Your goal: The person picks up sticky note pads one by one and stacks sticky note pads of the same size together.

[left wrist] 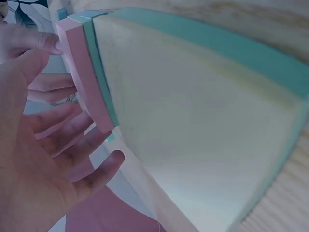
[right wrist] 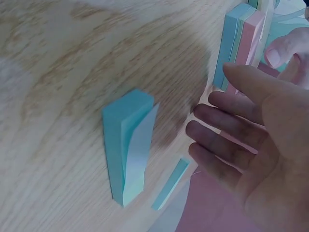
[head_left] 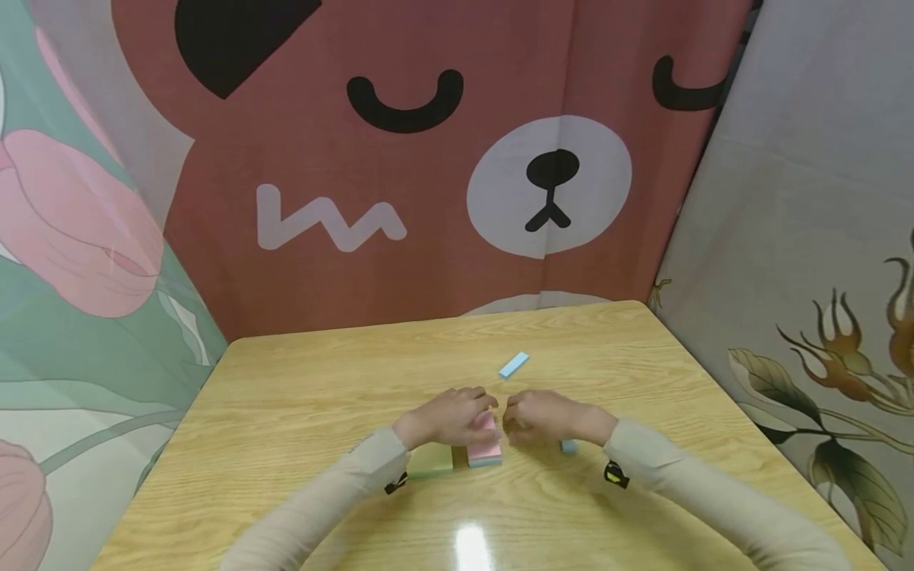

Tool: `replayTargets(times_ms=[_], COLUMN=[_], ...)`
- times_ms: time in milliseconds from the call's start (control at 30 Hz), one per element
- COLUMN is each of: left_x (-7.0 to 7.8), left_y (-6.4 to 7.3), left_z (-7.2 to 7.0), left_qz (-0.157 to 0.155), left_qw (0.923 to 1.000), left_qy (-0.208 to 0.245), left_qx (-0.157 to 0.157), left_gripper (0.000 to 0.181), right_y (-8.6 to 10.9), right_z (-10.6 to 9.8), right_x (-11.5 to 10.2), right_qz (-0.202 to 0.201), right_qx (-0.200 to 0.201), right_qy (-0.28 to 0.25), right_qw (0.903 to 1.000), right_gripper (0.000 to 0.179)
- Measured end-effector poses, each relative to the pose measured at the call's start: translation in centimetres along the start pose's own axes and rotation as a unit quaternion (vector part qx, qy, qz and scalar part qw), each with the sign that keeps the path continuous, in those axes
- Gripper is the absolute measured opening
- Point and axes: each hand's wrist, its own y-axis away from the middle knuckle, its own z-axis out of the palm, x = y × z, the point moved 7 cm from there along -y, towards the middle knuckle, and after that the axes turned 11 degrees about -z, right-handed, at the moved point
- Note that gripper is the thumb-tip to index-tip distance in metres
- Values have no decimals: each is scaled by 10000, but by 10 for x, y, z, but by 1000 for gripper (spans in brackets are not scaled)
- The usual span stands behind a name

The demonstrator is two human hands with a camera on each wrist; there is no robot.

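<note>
A pink sticky-note pad [head_left: 485, 450] lies on top of a blue pad [head_left: 485, 463], with a thin green layer between them in the right wrist view. My left hand [head_left: 448, 418] reaches over this stack, its relaxed fingers at the pink pad's edge and its thumb over the top. On the stack's right side, my right hand [head_left: 550, 416] has its fingers loosely extended, the thumb close to the pads. Whether the right fingertips press the stack is hard to tell. Partly under the right forearm is a narrow blue pad [right wrist: 128, 150] with a lifted sheet.
Left of the stack lies a larger pale yellow-green pad [head_left: 432, 461], close under the left wrist. A light blue strip-shaped pad [head_left: 514, 365] lies farther back on the wooden table [head_left: 343, 373]. Patterned curtains [head_left: 400, 277] hang behind and beside the table.
</note>
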Motion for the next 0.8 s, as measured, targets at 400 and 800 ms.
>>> replayTargets(times_ms=[400, 800], left_x=[8, 5], left_y=[-6, -19], left_z=[-5, -14], left_qz=[137, 57], left_qw=[9997, 9991], left_qy=[18, -68], left_qx=[202, 420], left_gripper=[51, 40], right_y=[12, 36], right_z=[-10, -13], right_x=[6, 5], right_qz=[38, 80], right_qx=[489, 541], right_qy=[171, 608], right_qw=[9986, 9967], right_gripper=[13, 29])
